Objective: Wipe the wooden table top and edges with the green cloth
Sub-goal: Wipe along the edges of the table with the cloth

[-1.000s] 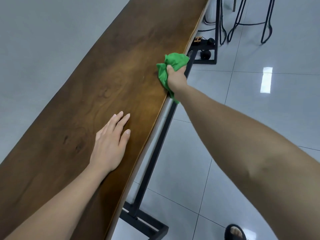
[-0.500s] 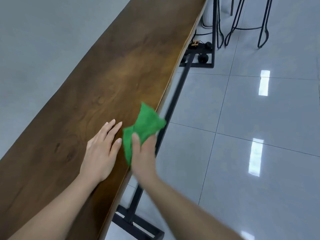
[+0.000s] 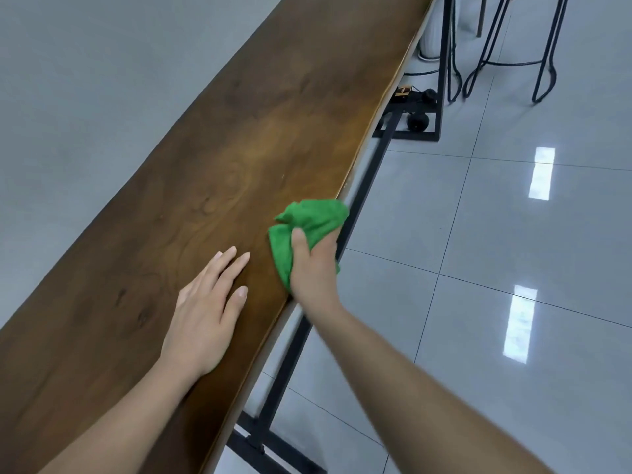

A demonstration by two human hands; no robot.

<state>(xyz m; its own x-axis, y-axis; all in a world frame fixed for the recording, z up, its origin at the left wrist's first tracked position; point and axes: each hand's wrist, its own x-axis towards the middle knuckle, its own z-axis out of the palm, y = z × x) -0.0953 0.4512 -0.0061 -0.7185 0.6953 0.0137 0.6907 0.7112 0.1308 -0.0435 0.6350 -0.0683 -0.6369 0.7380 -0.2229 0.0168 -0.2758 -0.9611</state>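
Two bare hands work at the long dark wooden counter (image 3: 239, 138). The right hand (image 3: 313, 265) clenches a bunched, bright green cloth (image 3: 307, 224) against the counter's near edge, thumb pressed on top, folds spilling over the lip. The left hand (image 3: 208, 309) lies flat beside it, fingers (image 3: 225, 265) released and extended.

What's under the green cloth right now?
The green cloth is bunched in the right hand over the wooden table's near edge. The edge strip beneath it is covered, so its state there cannot be seen.
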